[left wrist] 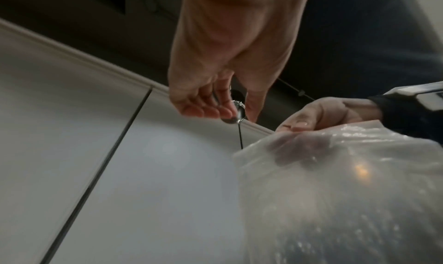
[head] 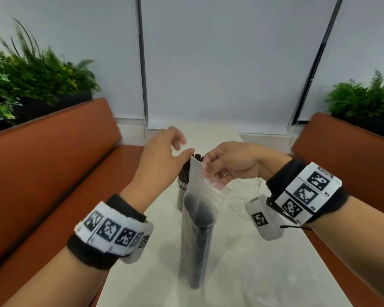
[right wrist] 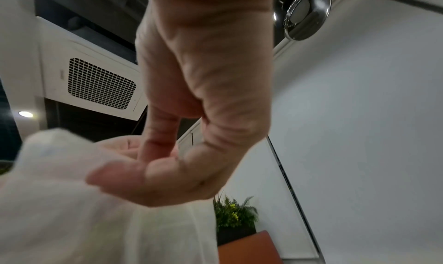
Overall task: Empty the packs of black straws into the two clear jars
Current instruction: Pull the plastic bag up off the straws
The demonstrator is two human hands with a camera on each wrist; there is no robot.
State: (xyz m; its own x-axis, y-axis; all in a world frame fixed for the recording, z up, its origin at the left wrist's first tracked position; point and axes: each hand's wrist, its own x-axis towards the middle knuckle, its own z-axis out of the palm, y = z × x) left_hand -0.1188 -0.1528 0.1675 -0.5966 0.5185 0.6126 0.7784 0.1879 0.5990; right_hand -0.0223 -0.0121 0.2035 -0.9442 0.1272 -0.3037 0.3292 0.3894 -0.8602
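- A clear pack of black straws stands upright on the pale worktop, near its middle.
- The right hand pinches the pack's top edge.
- The left hand hovers beside it, fingers loose, holding nothing.
- Behind stand a jar of straws and a clear jar.

Glossy clear plastic pack; smooth pale table.
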